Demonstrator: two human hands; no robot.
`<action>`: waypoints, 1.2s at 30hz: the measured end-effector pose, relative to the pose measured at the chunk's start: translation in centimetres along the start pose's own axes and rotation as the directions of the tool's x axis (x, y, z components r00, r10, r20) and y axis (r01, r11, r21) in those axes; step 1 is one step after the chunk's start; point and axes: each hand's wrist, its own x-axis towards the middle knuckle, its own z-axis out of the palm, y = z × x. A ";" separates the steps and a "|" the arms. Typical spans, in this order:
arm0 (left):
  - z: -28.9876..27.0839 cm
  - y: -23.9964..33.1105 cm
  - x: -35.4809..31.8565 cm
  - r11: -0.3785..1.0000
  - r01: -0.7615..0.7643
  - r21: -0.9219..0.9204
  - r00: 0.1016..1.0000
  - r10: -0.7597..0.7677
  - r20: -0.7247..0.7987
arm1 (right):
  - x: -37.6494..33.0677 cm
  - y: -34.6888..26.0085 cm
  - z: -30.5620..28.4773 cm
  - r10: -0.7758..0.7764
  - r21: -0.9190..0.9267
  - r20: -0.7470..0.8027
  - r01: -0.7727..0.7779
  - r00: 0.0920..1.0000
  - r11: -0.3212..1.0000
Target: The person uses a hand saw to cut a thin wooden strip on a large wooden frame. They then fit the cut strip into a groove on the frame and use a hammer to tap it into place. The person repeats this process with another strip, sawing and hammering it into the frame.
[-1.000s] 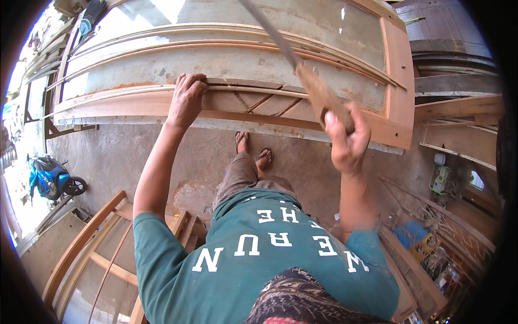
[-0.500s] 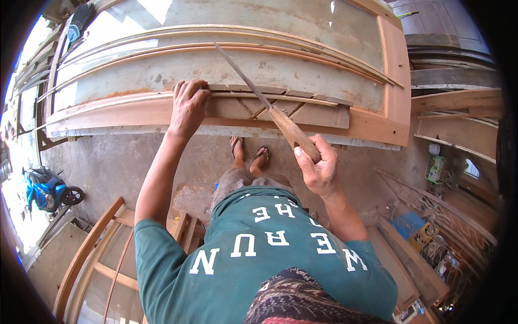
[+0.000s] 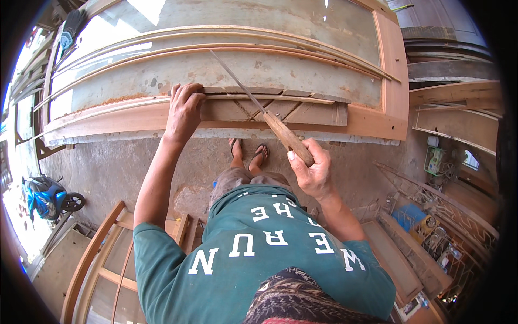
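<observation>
My right hand (image 3: 313,171) is wrapped round the wooden handle of a handsaw (image 3: 286,136). Its narrow blade, seen almost edge-on, points away and to the left, across a wooden mitre box (image 3: 221,111) with slanted slots. Along the box runs a thin wood strip (image 3: 307,99), whose long end stretches out to the left. At the box's left end my left hand (image 3: 184,110) is closed, its fingers curled over the strip and the far wall. Whether the saw teeth touch the strip cannot be made out.
Beneath the box lies a large wooden-framed panel (image 3: 393,102), with long thin strips (image 3: 226,47) across it. A blue motorbike (image 3: 48,197) stands at the left. Wooden frames (image 3: 100,259) are at the lower left, and stacked boards (image 3: 453,93) at the right.
The saw and my right hand have drawn back slightly toward me. My left hand keeps its place on the strip and box. The whole view has shifted a little.
</observation>
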 end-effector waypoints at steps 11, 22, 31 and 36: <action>0.0 0.3 0.1 1.000 -0.006 0.011 1.000 0.006 -0.010 | -1.1 -1.2 0.6 0.031 -0.019 0.057 -0.030 0.998 0.999; 0.3 0.6 0.8 1.000 0.012 -0.015 0.998 -0.013 -0.060 | -2.2 -1.0 0.8 0.007 -0.057 0.025 -0.006 1.000 0.998; 0.7 0.4 0.4 0.999 0.051 0.007 0.997 -0.051 -0.066 | -2.9 -1.0 1.1 0.052 -0.037 0.027 -0.051 0.998 0.998; 0.4 0.5 0.4 0.998 0.059 -0.001 0.997 -0.059 -0.055 | -2.9 -1.1 1.1 0.060 -0.052 0.048 -0.057 0.997 0.997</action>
